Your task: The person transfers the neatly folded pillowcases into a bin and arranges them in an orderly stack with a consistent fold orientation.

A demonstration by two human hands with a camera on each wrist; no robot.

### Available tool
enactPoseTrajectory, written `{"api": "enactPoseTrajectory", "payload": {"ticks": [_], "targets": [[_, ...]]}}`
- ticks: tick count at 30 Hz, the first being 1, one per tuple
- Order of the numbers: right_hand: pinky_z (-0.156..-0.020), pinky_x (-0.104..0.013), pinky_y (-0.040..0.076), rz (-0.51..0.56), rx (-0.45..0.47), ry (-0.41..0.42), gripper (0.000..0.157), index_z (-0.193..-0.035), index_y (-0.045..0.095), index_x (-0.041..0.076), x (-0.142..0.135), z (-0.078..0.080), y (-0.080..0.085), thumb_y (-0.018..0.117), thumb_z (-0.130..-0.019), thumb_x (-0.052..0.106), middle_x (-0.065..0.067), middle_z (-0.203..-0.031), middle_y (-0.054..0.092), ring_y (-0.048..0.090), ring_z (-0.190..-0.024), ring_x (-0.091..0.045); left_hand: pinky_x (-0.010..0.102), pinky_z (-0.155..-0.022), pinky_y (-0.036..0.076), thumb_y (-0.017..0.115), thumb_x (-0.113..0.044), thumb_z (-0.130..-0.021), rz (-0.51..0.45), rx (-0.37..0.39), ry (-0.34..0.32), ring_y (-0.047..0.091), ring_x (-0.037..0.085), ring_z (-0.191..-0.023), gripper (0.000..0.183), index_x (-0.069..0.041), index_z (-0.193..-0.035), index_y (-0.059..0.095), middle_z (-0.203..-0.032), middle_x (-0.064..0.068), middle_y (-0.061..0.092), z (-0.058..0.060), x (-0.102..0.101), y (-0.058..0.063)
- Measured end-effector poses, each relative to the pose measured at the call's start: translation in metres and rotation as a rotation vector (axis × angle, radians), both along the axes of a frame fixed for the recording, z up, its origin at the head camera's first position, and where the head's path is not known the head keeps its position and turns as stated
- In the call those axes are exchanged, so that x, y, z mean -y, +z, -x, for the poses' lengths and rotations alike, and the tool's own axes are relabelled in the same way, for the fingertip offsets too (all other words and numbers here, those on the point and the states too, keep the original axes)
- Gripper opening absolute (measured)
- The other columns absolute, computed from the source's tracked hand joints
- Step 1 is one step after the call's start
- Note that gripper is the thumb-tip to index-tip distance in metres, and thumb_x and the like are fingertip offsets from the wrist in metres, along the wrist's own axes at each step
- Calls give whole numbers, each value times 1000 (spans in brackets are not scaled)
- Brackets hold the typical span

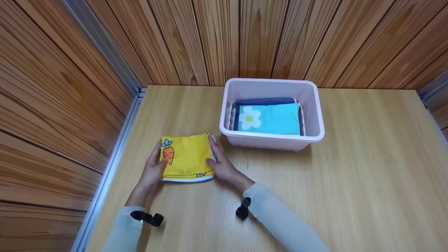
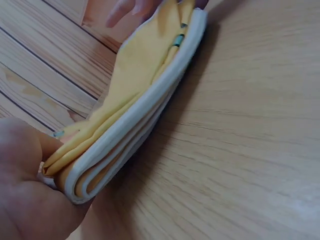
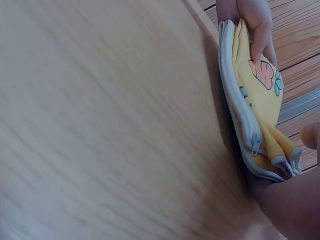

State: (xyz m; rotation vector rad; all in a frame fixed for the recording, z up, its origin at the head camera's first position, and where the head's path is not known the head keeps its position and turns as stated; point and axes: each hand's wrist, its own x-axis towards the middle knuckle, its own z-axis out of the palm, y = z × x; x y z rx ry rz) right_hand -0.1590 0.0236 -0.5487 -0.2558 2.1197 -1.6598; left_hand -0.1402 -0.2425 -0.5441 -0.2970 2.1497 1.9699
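A folded yellow zippered cloth cover (image 1: pixel 189 155) with a carrot print is held just above the table, left of the bin. My left hand (image 1: pixel 154 171) grips its left edge, thumb on top near the carrot. On the opposite edge, my right hand (image 1: pixel 224 166) pinches the cloth with the thumb over the top and fingers at the side. The left wrist view shows the stacked layers of the cover (image 2: pixel 135 120) with a pale border. A zipper pull (image 3: pixel 256 144) hangs at the right end in the right wrist view. Fingers under the cloth are hidden.
A pale pink plastic bin (image 1: pixel 269 142) stands at the back of the wooden table (image 1: pixel 364 168). Folded cloths lie inside it, a turquoise one (image 1: pixel 276 117) with a white flower on top. Wood-patterned panels (image 1: pixel 224 38) rise behind and at the left, with a metal rail (image 1: pixel 115 154).
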Motion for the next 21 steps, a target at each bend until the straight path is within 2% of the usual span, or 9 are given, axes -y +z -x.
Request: {"api": "enactPoseTrajectory", "payload": {"ticks": [2, 4, 9, 14, 18, 21], "targets": [[-125, -48, -1, -13, 12, 12, 71, -162, 13, 45, -1, 0, -2, 51, -107, 19, 3, -170, -20, -15, -155, -19, 39, -125, 1, 41, 6, -103, 50, -38, -28, -6, 17, -156, 75, -20, -165, 7, -172, 1, -1, 0, 0, -1], [-125, -47, 0, -18, 24, 18, 67, -161, 19, 44, -1, 0, -3, 51, -107, 20, 4, -169, -21, -15, -155, -20, 41, -125, -2, 47, 6, -101, 105, -66, -52, -8, 19, -156, 78, -18, -165, 8, -172, 2, -3, -1, -1, -2], [-126, -45, 1, -29, 32, 16, 62, -159, 31, 40, -2, 1, -5, 52, -106, 16, 7, -169, -19, -12, -156, -19, 51, -125, 1, 61, 4, -97, 194, -93, -115, -7, 29, -156, 80, -16, -164, 22, -171, 4, -11, -3, 0, -5], [-126, -43, 2, -27, 17, 39, 59, -158, 38, 28, -3, 3, -7, 53, -104, 10, 4, -170, -18, -12, -155, -18, 54, -124, 7, 62, 6, -96, 218, -122, -177, 3, 38, -155, 72, -6, -160, 31, -171, 8, -12, -4, 1, -9], [-126, -41, 3, -11, -3, 59, 55, -156, 42, 17, -5, 4, -7, 52, -103, 6, 1, -170, -16, -12, -155, -20, 53, -124, 7, 62, 6, -96, 229, -123, -196, 5, 38, -155, 69, 0, -157, 32, -171, 11, -11, -4, 3, -12], [-126, -40, 3, -12, 15, 59, 53, -155, 44, 14, -6, 5, -8, 52, -104, 7, 2, -170, -15, -11, -155, -19, 52, -124, 3, 62, 4, -96, 229, -87, -199, 0, 35, -156, 68, -1, -158, 33, -171, 9, -11, -3, 4, -14]]}}
